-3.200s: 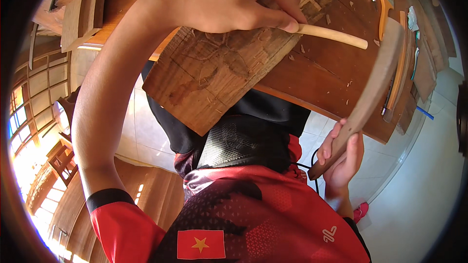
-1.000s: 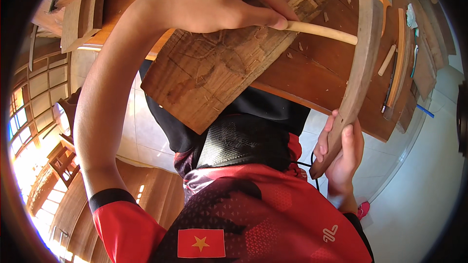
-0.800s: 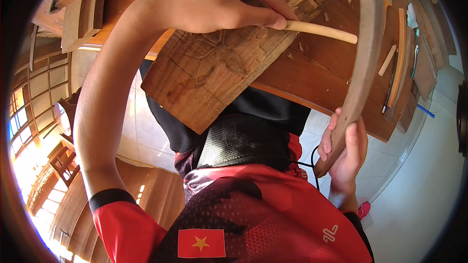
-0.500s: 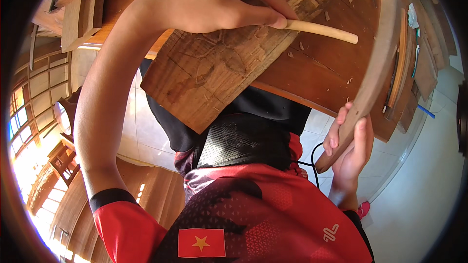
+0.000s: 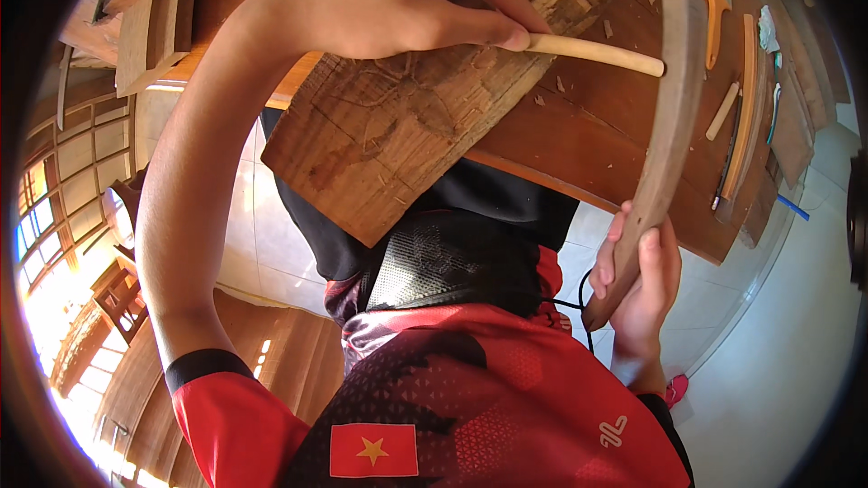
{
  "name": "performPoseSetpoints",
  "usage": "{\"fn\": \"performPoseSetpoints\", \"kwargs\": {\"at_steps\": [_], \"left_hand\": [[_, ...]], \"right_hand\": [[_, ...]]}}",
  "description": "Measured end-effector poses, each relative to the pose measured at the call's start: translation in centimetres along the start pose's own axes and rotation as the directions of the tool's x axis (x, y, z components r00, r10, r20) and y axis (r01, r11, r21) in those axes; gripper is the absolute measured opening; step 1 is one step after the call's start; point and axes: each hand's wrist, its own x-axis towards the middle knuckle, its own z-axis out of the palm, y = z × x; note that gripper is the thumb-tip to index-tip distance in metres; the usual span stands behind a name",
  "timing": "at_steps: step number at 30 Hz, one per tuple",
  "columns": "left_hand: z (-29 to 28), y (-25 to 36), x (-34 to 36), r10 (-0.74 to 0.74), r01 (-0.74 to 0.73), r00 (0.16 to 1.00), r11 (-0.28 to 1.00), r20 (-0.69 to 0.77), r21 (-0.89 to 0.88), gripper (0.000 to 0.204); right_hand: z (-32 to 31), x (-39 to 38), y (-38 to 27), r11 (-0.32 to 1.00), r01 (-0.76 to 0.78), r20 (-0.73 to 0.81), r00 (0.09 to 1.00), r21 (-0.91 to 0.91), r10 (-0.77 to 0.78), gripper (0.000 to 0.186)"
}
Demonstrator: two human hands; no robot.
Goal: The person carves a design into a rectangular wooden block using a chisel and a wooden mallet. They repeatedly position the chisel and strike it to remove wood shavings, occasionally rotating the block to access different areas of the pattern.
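My left hand [image 5: 407, 0] is closed around a chisel with a pale round wooden handle [image 5: 597, 51]; its blade is hidden behind my fingers. Under that hand lies a brown wooden board [image 5: 362, 149] with a flower-like pattern carved and marked on it. The board's near corner juts past the table edge over my lap. In my right hand [image 5: 646, 276] is a long dark wooden bar [image 5: 674, 117], gripped by its lower end. The upper part of the bar meets, or nearly meets, the handle's free end.
Wood chips lie on the brown table [image 5: 597, 145]. On its right side are an orange-handled brush [image 5: 715, 9], a short pale stick [image 5: 722, 111], a long wooden strip [image 5: 743, 108] and a blue rod [image 5: 793, 208]. Stacked timber [image 5: 158, 27] stands at the far left. A black cord [image 5: 583, 294] hangs by my right hand.
My right hand has swung the wooden bar leftward to the end of the chisel handle, uncovering the brush and short stick. The left hand and the board have hardly moved.
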Motion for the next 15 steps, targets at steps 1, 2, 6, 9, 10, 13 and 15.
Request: {"fn": "performPoseSetpoints", "kwargs": {"at_steps": [1, 2, 6, 9, 10, 13, 15], "left_hand": [[0.3, -0.3, -0.1, 0.015, -0.016, 1.000, 1.000, -0.017, -0.008, 0.027], [0.3, -0.1, -0.3, 0.017, -0.017, 1.000, 1.000, -0.024, -0.006, 0.027], [0.0, 0.9, -0.5, 0.043, -0.042, 0.998, 0.999, -0.046, 0.004, 0.028], [0.5, 0.0, -0.3, 0.077, -0.078, 0.995, 0.997, -0.063, -0.013, 0.028], [0.2, 0.7, -0.6, 0.054, -0.053, 0.997, 0.999, -0.054, 0.013, 0.028], [0.3, 0.2, -0.3, 0.031, -0.031, 0.999, 0.999, -0.035, 0.016, 0.028], [0.2, 0.1, -0.6, 0.031, -0.030, 0.999, 0.999, -0.038, 0.011, 0.028]], "right_hand": [[-0.2, -0.1, 0.1, 0.999, 0.028, -0.054, 0.998, 0.025, -0.027, 0.049], [-0.4, 0.0, 0.4, 0.997, 0.055, -0.106, 0.993, 0.050, -0.050, 0.049], [-0.5, -0.6, 1.0, 1.000, -0.012, -0.033, 0.999, 0.008, 0.013, 0.048], [-0.6, -0.6, 1.2, 0.998, 0.027, -0.076, 0.997, 0.051, -0.023, 0.050], [-0.6, -0.6, 1.2, 0.998, 0.038, -0.084, 0.996, 0.051, -0.034, 0.051], [-0.3, -0.8, 1.4, 0.998, 0.005, -0.041, 0.999, 0.070, -0.002, 0.048], [-0.4, -0.6, 1.3, 0.997, 0.023, -0.037, 0.999, 0.072, -0.021, 0.048]]}}
